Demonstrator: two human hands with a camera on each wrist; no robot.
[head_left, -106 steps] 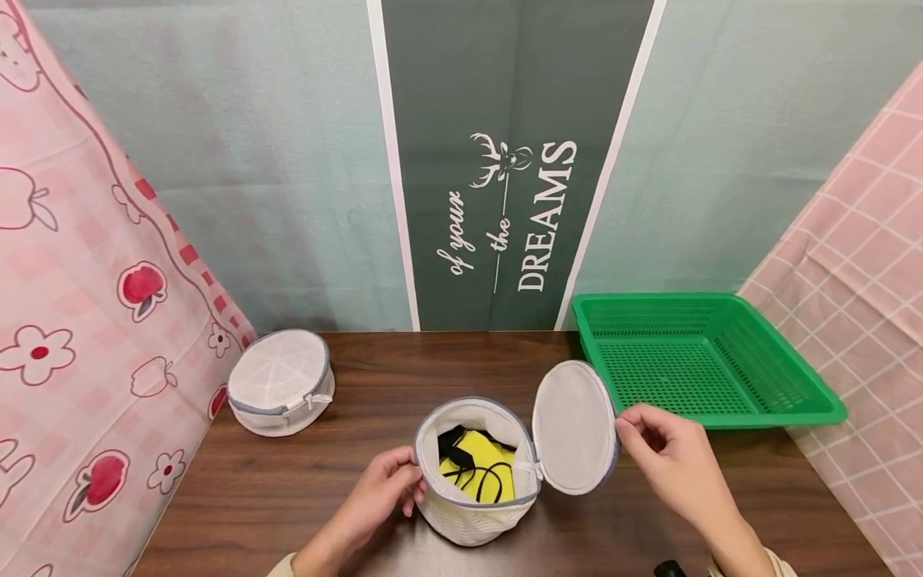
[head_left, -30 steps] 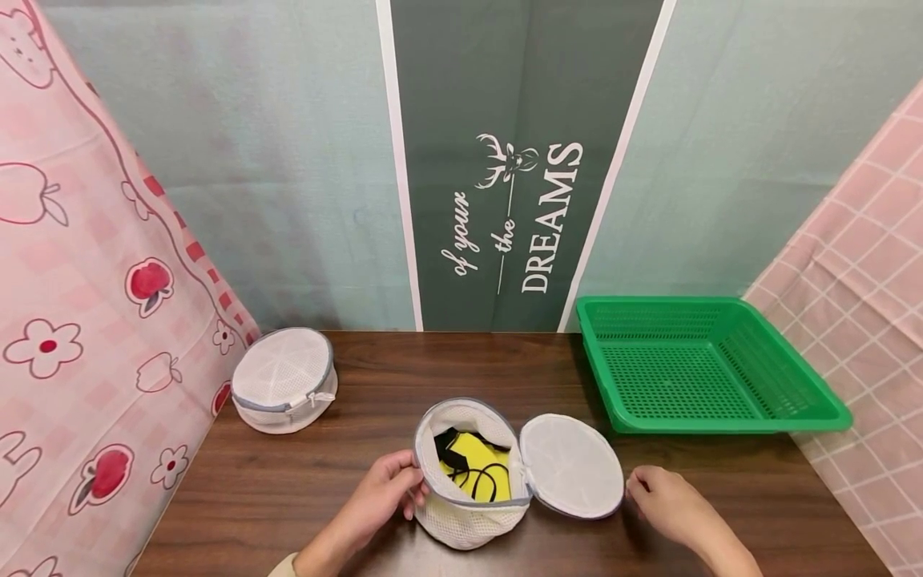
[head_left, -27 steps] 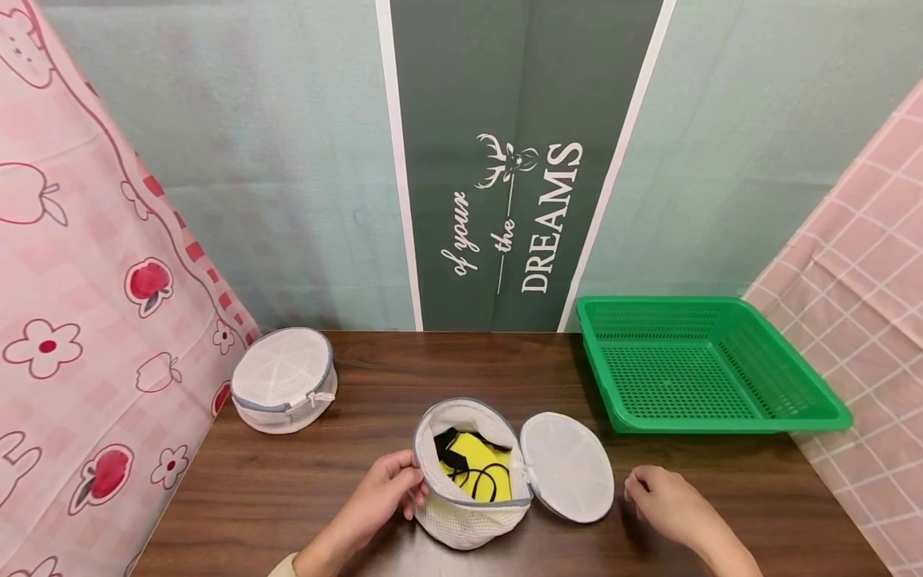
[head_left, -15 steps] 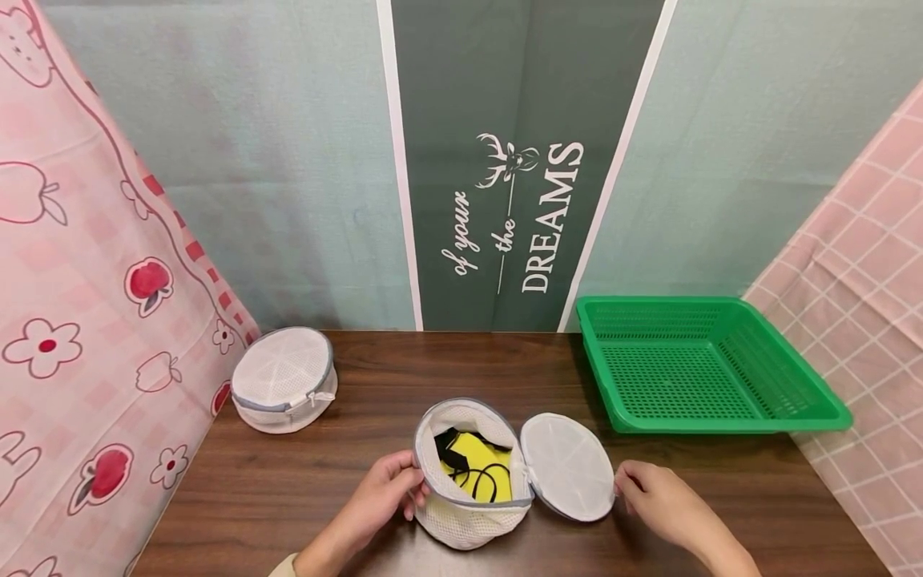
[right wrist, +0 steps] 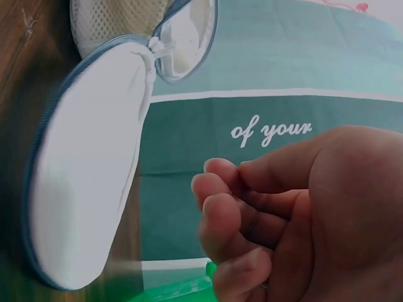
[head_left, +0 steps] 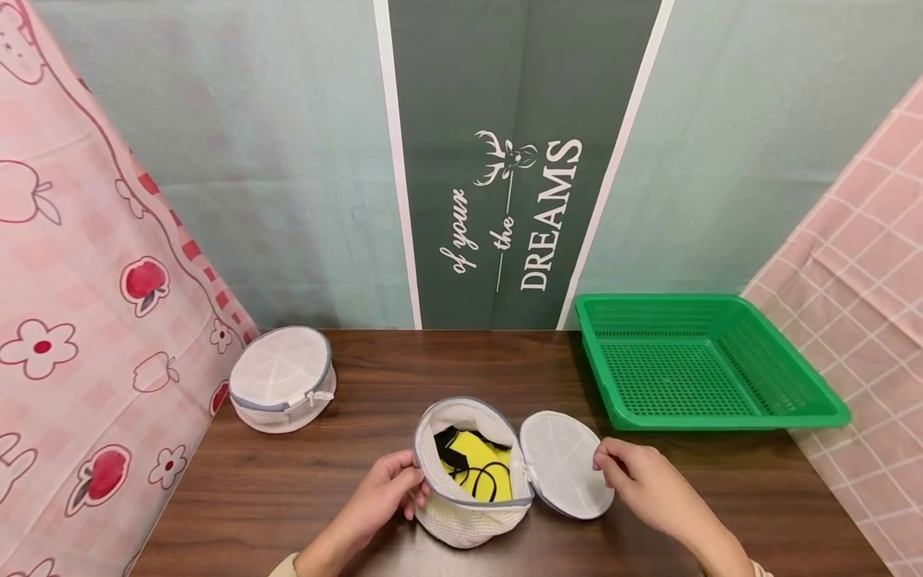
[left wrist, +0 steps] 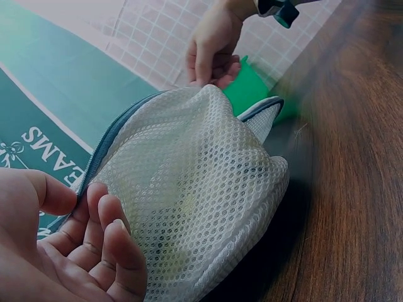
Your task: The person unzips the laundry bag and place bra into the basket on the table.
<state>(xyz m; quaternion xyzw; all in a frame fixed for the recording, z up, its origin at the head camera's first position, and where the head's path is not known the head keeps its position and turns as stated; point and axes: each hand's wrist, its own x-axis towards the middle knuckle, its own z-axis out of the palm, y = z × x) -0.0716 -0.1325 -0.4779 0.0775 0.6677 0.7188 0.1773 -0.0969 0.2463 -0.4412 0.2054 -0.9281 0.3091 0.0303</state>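
Observation:
A round white mesh laundry bag with a grey-blue zipped rim stands unzipped on the table. Its round lid is folded out to the right. Inside lie something yellow and a black item with a thin black cord; their kinds are unclear. My left hand pinches the bag's left rim between thumb and fingers, and in the left wrist view this hand is at the zipper edge. Over the lid's right side hovers my right hand. In the right wrist view its fingers are loosely curled, holding nothing, apart from the lid.
Another round mesh bag, zipped up, sits at the back left. A green plastic basket stands at the back right. Behind the wooden table hangs a printed curtain, with pink cloths on both sides.
The lid, earlier held upright by my right hand, was lowered to the right and let go. My right hand then moved left and up, over the lid. My left hand keeps its place.

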